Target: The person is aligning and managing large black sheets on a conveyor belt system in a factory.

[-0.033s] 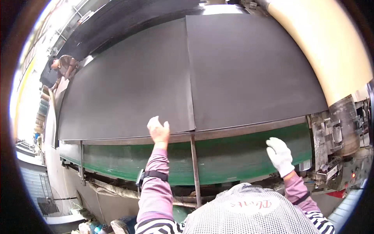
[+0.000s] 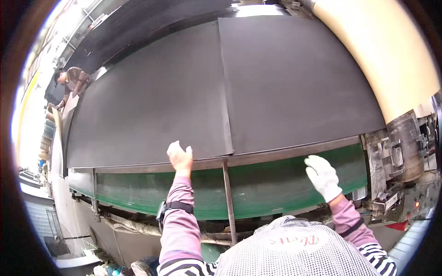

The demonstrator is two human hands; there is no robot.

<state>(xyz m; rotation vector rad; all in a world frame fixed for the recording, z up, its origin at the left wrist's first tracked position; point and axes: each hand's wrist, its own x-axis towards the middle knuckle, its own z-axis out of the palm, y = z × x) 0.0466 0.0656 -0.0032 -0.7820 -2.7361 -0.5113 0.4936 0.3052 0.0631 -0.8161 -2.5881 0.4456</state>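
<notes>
Two wide dark grey sheets lie side by side across the machine bed: the left sheet (image 2: 147, 96) and the right sheet (image 2: 294, 83). They meet along a seam running away from me, where the left sheet's edge lies over the right one. My bare left hand (image 2: 179, 156) is at the left sheet's near edge, fingers stretched and thumb apart; whether it touches the sheet I cannot tell. My right hand (image 2: 323, 178), in a white glove, hangs open in front of the right sheet's near edge, over the green belt (image 2: 276, 188), holding nothing.
A large cream-coloured roll (image 2: 382, 50) stands along the right side, with metal machine parts (image 2: 400, 147) below it. An upright metal bar (image 2: 229, 198) crosses the green belt. At the far left a co-worker (image 2: 73, 83) bends over the sheet's edge. Pipes run underneath.
My left hand has moved slightly left and down along the near edge. My gloved right hand has shifted left and a little up. The left sheet's near corner at the seam sits slightly farther right.
</notes>
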